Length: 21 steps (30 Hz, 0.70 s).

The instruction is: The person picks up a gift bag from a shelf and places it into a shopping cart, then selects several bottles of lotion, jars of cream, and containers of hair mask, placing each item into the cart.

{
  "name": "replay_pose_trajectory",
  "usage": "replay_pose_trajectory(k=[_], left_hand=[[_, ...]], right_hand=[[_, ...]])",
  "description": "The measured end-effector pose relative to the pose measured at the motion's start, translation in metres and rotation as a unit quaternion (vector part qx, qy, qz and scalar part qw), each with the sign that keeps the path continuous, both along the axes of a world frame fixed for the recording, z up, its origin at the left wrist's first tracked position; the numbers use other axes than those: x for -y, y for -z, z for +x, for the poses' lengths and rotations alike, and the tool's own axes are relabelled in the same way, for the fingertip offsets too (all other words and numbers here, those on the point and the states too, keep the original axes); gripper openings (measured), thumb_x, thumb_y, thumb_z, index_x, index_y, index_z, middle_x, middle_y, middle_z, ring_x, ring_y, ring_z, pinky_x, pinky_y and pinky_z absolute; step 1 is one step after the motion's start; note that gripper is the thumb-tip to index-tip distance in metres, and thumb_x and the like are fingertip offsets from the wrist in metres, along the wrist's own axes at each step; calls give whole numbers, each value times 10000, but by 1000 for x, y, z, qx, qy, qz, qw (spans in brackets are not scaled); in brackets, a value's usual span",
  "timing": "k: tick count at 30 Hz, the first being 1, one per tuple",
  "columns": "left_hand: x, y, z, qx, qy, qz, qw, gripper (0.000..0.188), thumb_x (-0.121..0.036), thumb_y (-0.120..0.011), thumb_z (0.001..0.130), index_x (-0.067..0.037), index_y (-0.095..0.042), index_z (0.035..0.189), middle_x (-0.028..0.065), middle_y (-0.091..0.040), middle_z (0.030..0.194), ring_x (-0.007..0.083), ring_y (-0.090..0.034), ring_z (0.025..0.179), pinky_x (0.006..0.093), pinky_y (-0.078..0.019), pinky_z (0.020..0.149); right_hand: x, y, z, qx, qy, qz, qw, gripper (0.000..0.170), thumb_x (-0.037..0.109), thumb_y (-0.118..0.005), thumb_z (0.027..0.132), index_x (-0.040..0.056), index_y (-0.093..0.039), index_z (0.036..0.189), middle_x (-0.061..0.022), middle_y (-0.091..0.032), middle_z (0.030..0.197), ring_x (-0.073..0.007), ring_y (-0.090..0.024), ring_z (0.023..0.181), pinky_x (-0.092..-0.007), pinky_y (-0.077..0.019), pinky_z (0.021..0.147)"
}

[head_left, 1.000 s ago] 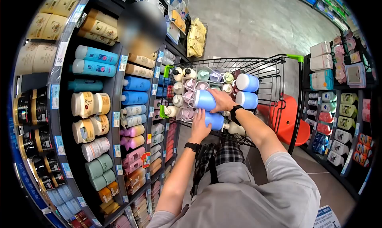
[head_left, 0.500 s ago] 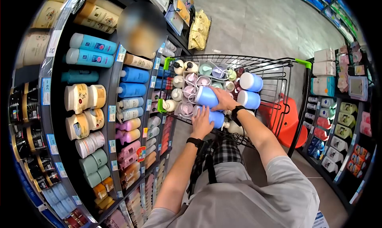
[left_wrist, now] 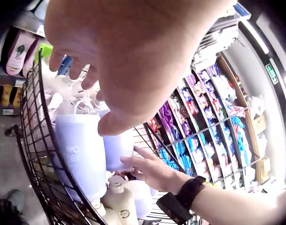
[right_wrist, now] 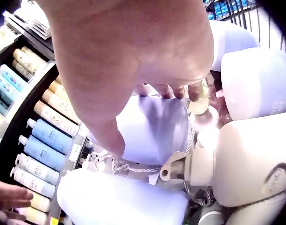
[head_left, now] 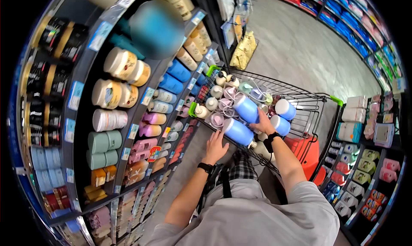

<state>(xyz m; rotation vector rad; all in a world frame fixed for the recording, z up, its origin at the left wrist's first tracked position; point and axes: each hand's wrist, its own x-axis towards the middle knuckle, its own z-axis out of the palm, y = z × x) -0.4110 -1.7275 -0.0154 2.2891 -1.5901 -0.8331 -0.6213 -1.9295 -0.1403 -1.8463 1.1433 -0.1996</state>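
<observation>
Two large blue bottles lie on their sides on top of other bottles in the shopping cart (head_left: pixel 300 85). My right hand (head_left: pixel 264 123) grips the farther blue bottle (head_left: pixel 246 108); in the right wrist view its thumb and fingers straddle the body. The nearer blue bottle (head_left: pixel 238 132) lies beside it, with pale lettering in the left wrist view. Just left of that bottle, my left hand (head_left: pixel 216 147) is held with fingers spread and nothing in it. Cream pump bottles (right_wrist: pixel 250 164) and pink pump bottles (head_left: pixel 225 103) with white cord handles sit around them.
Two more blue bottles (head_left: pixel 285 110) lie at the right of the load. A red child seat (head_left: pixel 307 153) is at the cart's handle end. Shelves of bottles and tubs (head_left: pixel 116 95) line the left; another shelf (head_left: pixel 365 160) stands at the right. Grey floor (head_left: pixel 283 53) extends ahead.
My left hand has come off the nearer blue bottle and moved a little left. The right hand stays on the farther bottle. The head view has turned, tilting the cart in the picture.
</observation>
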Motion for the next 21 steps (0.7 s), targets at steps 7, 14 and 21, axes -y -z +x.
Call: replay_pose_trajectory(k=[7,14,21], left_hand=[[-66,1,34,-18,-87,-14,996,659,-307,-677,844,-79,-460,1424,194,-408,1496,386,-363,1387,525,-343,1098],[-127,-2,65,-42,-141,-67,987,632,-326,-677,849,-76,-480,1395,208,-439,1459,406,-448,1309,476,-397,1075],[-186,-57,123,-57,-232,-182,954,608,-311,-675,866,-90,-481,1398,191,-447,1458,387,-460,1308,449,-409,1075]], right_hand=[[3,24,9,-24,27,58,998,1099,382,-832,668,-65,-259,1492,-310,-354,1493,-394,-352,1402,-402,-322,1142],[-51,-23,57,-1,101,-51,994,648,254,-713,803,-50,-501,1335,-273,-569,1298,-366,-565,1199,-416,-427,1042],[-147,-128,194,152,-46,-154,975,410,152,-685,853,22,-591,1230,-202,-613,1239,-356,-565,1188,-399,-421,1032]])
